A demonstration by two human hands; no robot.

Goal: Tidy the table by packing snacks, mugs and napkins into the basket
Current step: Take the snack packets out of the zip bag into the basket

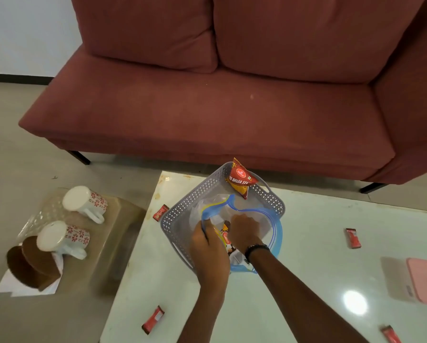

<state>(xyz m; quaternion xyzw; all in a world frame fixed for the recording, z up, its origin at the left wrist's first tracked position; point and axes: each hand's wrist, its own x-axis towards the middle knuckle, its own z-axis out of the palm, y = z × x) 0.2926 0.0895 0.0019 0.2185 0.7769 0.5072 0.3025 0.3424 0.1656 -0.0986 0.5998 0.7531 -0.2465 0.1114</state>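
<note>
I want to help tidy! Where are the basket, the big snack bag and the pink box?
basket [182,206]: head view, left wall.
big snack bag [241,180]: head view, red front.
pink box [424,280]: head view, lid.

Place: a home living room.
Seating: a dusty-red fabric sofa [232,95] with two back cushions, on thin dark legs.
Table: a low glossy white coffee table [306,280] just in front of the sofa.
Side surface: a lower brown stand [113,233] beside the table, bearing two floral mugs [83,201] (both upside down) and brown coasters [34,263].
Floor: plain beige, meeting a pale wall [22,33] with a dark skirting strip.
</note>
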